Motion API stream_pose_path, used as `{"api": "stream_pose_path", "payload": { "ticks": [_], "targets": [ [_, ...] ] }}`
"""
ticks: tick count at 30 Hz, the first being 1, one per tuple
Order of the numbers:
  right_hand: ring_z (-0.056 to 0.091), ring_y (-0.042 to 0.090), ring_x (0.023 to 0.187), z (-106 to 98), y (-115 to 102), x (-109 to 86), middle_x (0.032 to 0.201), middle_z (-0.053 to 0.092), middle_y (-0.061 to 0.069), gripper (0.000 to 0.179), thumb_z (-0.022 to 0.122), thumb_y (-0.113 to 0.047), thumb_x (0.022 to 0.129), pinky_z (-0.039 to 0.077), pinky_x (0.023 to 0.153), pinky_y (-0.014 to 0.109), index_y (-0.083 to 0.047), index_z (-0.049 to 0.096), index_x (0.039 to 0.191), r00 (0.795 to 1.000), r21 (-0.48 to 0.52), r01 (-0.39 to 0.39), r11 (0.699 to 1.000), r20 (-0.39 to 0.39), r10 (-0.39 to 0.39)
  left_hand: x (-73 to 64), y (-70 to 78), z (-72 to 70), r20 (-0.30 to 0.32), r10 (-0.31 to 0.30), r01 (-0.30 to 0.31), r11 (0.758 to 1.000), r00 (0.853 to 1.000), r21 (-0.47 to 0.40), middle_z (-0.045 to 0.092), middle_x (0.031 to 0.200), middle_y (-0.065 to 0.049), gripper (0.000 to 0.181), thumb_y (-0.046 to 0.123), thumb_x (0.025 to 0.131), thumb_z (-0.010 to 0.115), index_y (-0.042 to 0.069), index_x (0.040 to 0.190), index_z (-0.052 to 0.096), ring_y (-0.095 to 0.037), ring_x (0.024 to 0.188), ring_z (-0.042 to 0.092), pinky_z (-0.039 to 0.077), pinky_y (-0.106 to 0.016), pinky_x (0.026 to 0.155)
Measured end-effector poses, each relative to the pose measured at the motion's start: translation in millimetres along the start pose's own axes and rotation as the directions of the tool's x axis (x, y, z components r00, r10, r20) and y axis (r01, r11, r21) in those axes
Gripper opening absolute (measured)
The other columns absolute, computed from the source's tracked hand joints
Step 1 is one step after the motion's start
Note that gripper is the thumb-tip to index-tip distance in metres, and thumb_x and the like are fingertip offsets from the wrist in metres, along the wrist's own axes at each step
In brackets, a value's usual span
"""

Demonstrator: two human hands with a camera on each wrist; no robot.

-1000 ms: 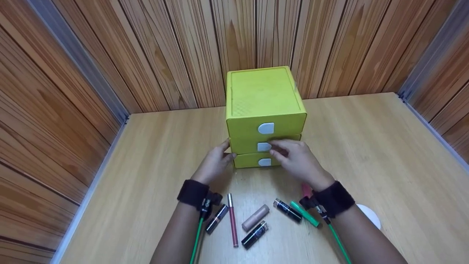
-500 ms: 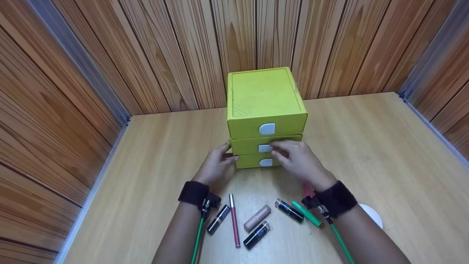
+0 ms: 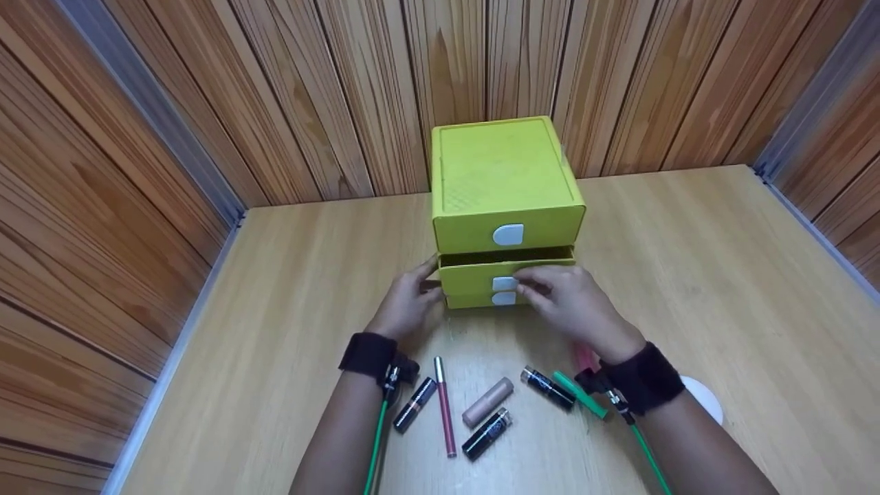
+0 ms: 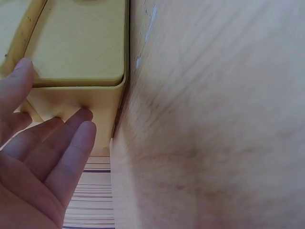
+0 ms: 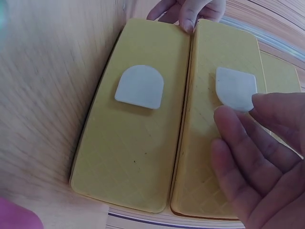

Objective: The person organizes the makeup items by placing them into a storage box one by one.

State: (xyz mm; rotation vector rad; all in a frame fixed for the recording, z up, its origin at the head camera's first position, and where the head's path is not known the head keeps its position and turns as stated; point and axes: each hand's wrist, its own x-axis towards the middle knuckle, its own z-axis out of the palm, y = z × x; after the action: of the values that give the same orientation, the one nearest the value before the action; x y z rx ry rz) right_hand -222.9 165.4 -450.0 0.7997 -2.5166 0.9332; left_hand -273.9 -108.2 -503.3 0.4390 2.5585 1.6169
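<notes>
A yellow-green three-drawer box [image 3: 509, 165] stands against the back wall. Its middle drawer [image 3: 464, 280] juts out a little, with a dark gap along the top. My right hand [image 3: 577, 306] pinches that drawer's white handle [image 5: 236, 88] between thumb and fingertips. At the box's lower left side rests my left hand [image 3: 404, 302]. In the left wrist view its fairly straight fingers [image 4: 71, 152] touch the side wall, with the thumb near the front. The top and bottom drawers are closed, each with a white handle of its own.
Several makeup tubes lie before the box: a black one [image 3: 414, 405], a slim red one [image 3: 445, 412], a mauve one [image 3: 488, 402], another black one [image 3: 487, 434] and a green one [image 3: 581, 395]. A pink item [image 3: 586, 357] and a white round object [image 3: 702, 399] are partly hidden by the right arm.
The middle drawer has slid out toward me, showing a gap above its front. My right hand has come forward with the handle; my left hand stays at the box's side.
</notes>
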Motion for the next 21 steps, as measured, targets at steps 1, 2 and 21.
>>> {"api": "stream_pose_path", "payload": {
  "ticks": [1, 2, 21],
  "targets": [
    [0.068, 0.013, 0.084, -1, -1, -1.6, 0.098, 0.073, 0.004, 0.017, 0.073, -0.008, 0.089, 0.057, 0.071, 0.031, -0.006, 0.074, 0.106, 1.0, -0.002, 0.01, 1.0, -0.003, -0.01, 0.2, 0.2, 0.2, -0.003, 0.008, -0.008, 1.0, 1.0, 0.018, 0.033, 0.154, -0.002, 0.065, 0.005, 0.094, 0.062, 0.015, 0.151, 0.032, -0.017, 0.131, 0.044, 0.036, -0.028, 0.107],
    [0.067, 0.012, 0.084, -2, -2, -3.2, 0.098, 0.073, 0.003, 0.017, 0.073, -0.008, 0.088, 0.057, 0.07, 0.03, -0.006, 0.074, 0.105, 1.0, -0.004, 0.02, 1.0, -0.006, -0.02, 0.4, 0.4, 0.5, -0.001, 0.015, -0.015, 1.0, 1.0, 0.025, 0.033, 0.154, -0.002, 0.064, 0.005, 0.095, 0.061, 0.014, 0.151, 0.033, -0.018, 0.132, 0.043, 0.035, -0.029, 0.108],
    [0.062, 0.004, 0.071, -9, -28, -37.2, 0.089, 0.073, -0.002, 0.01, 0.073, -0.009, 0.088, 0.055, 0.061, 0.022, -0.008, 0.075, 0.099, 0.99, -0.036, 0.141, 0.989, 0.031, -0.14, 1.6, 0.7, -1.7, 0.03, 0.038, -0.038, 0.999, 0.999, -0.019, 0.038, 0.152, -0.005, 0.064, 0.004, 0.096, 0.06, 0.012, 0.152, 0.03, -0.02, 0.114, 0.058, 0.048, -0.026, 0.095]
  ]
}}
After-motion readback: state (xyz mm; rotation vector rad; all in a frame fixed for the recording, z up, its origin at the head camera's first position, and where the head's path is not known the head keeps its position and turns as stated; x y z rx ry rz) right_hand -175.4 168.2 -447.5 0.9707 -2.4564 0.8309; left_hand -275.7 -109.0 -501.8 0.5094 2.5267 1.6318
